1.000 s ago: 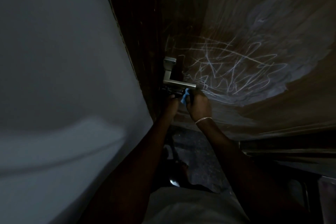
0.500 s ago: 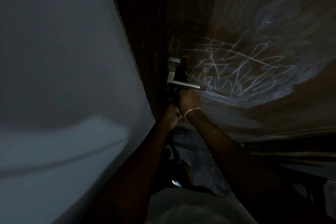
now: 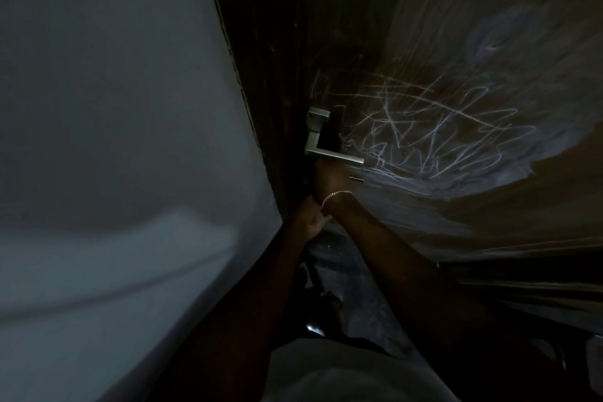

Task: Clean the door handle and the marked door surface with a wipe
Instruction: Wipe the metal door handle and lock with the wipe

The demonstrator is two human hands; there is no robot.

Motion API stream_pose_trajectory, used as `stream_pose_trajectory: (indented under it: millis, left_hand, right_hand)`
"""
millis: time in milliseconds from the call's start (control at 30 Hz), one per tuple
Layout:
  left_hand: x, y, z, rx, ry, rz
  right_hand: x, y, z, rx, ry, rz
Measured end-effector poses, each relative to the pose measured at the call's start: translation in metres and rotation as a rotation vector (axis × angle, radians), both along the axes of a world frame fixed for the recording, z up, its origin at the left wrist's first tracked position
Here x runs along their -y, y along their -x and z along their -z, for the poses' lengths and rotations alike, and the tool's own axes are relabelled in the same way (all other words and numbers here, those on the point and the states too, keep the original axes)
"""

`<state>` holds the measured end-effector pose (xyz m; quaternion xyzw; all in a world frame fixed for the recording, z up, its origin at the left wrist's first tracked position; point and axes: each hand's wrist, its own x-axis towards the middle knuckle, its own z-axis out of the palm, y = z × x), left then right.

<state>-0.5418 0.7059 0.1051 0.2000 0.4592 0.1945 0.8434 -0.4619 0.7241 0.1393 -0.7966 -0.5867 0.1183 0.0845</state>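
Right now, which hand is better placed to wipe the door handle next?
Probably the right. The right hand sits just under the door handle, next to the scribbles; the left hand is lower, farther from both.

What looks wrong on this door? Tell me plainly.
Pale scribbles cross the brown door to the right of the metal door handle, with a chalky smeared patch around and above them. They look like stray marks, not wood grain.
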Motion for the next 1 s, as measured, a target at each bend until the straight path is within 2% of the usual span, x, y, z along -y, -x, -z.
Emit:
stream_pose_trajectory:
  millis: [267, 367, 500, 700, 833, 1000]
  left_hand:
    - [0.001, 0.000, 0.003, -0.005, 0.034, -0.035]
    - [0.000, 0.006, 0.002, -0.018, 0.054, -0.054]
    - [-0.002, 0.014, 0.006, -0.087, 0.075, -0.078]
    - [-0.007, 0.022, 0.004, -0.097, 0.050, -0.096]
    - [-0.004, 0.023, 0.005, -0.091, 0.027, -0.082]
    - [-0.004, 0.025, 0.011, -0.123, 0.045, -0.090]
  right_hand:
    - [0.002, -0.007, -0.001, -0.090, -0.056, -0.076]
    - [-0.004, 0.006, -0.001, 0.029, 0.006, -0.042]
    - [-0.008, 0.014, -0.001, 0.128, 0.066, -0.109]
    - [-0.010, 0.012, 0.007, 0.129, 0.095, -0.145]
    - [-0.006, 0.016, 0.014, 0.131, 0.076, -0.093]
    - [-0.011, 0.014, 0.011, 0.067, 0.052, -0.100]
